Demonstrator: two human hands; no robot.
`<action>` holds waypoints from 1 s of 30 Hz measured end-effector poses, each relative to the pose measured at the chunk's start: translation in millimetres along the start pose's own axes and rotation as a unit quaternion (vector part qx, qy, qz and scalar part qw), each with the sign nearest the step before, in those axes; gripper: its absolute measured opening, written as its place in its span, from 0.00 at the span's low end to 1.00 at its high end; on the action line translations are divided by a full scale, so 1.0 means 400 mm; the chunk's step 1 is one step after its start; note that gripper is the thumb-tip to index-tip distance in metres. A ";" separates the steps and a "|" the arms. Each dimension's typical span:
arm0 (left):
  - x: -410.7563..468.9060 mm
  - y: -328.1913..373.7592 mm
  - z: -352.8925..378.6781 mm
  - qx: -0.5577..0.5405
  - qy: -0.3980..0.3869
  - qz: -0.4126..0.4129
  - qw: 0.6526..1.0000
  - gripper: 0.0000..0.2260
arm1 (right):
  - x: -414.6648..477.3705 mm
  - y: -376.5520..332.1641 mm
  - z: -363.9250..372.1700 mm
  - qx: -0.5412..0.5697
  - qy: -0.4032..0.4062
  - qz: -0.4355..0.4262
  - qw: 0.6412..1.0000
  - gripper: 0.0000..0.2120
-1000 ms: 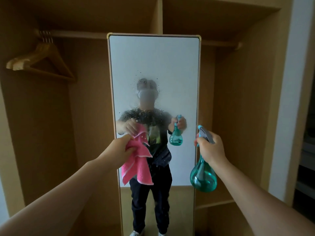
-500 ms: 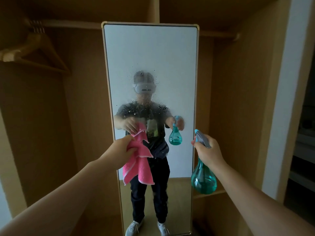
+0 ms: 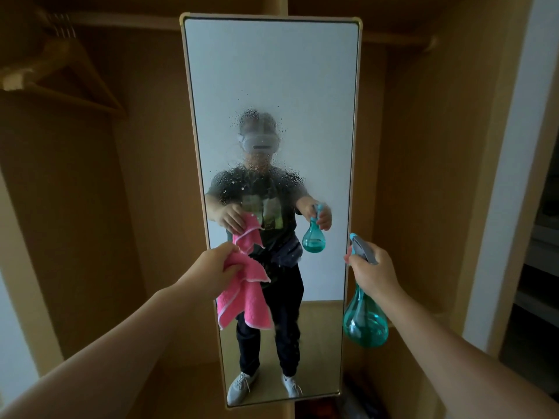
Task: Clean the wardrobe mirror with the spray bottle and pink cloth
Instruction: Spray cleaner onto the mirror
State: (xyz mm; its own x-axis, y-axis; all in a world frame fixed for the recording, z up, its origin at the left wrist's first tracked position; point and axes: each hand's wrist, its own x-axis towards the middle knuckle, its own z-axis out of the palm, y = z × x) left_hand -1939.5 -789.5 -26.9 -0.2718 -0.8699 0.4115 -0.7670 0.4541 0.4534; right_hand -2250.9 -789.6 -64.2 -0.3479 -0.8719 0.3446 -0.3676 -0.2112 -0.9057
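Note:
A tall framed mirror (image 3: 272, 71) stands inside the open wardrobe, with spray droplets scattered over its middle. My left hand (image 3: 211, 267) grips a pink cloth (image 3: 245, 294) that hangs down in front of the mirror's lower left part, close to the glass. My right hand (image 3: 373, 269) holds a teal round-bellied spray bottle (image 3: 364, 322) by its neck, just right of the mirror's edge, nozzle facing the glass. The mirror reflects the person, cloth and bottle.
Wooden wardrobe panels surround the mirror. A wooden hanger (image 3: 60, 77) hangs on the rail at upper left. A white wall strip (image 3: 514, 146) and dark shelves (image 3: 541, 237) lie to the right.
The view has tilted down and the mirror fills more of it, its bottom edge now showing. Both hands keep their holds and stay at about the same height by the mirror.

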 end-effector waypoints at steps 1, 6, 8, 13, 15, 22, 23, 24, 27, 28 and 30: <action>-0.001 -0.002 -0.001 0.003 -0.001 0.000 1.000 0.08 | -0.002 0.001 -0.001 -0.002 -0.002 -0.003 1.000 0.03; -0.006 -0.018 -0.005 0.008 0.003 -0.007 1.000 0.08 | -0.021 -0.011 0.008 0.000 -0.038 -0.025 0.999 0.02; -0.009 -0.030 -0.009 0.014 0.003 -0.015 1.000 0.05 | -0.028 -0.027 0.020 0.006 -0.071 -0.037 0.997 0.03; -0.029 -0.063 -0.032 0.027 0.022 -0.032 0.999 0.03 | -0.040 -0.061 0.073 0.007 -0.101 -0.078 0.992 0.04; -0.044 -0.074 -0.043 0.026 0.027 -0.044 0.998 0.05 | -0.045 -0.069 0.100 0.007 -0.113 -0.087 0.990 0.04; -0.091 -0.110 -0.078 0.012 0.045 -0.069 0.997 0.04 | -0.053 -0.072 0.172 0.000 -0.102 -0.087 0.991 0.08; -0.096 -0.114 -0.082 0.011 0.045 -0.074 0.996 0.04 | -0.055 -0.073 0.178 0.003 -0.102 -0.085 0.991 0.08; -0.099 -0.118 -0.086 0.011 0.046 -0.078 0.996 0.04 | -0.056 -0.076 0.184 0.009 -0.105 -0.084 0.991 0.08; -0.108 -0.130 -0.097 0.013 0.051 -0.082 0.995 0.03 | -0.060 -0.099 0.205 0.033 -0.123 -0.093 0.987 0.04; -0.112 -0.133 -0.101 0.014 0.052 -0.082 0.995 0.03 | -0.065 -0.108 0.213 0.036 -0.128 -0.096 0.986 0.04; -0.118 -0.138 -0.110 0.019 0.059 -0.081 0.995 0.04 | -0.075 -0.127 0.232 0.039 -0.135 -0.103 0.985 0.07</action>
State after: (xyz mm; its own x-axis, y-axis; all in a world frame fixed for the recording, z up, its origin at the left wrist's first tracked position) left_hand -1858.8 -765.1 -36.5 -0.0744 -0.9011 0.4273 -0.8175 0.3005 0.4913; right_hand -2142.1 -793.8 -51.5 -0.0261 -0.8905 0.4542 -0.3348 -0.4204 -0.8434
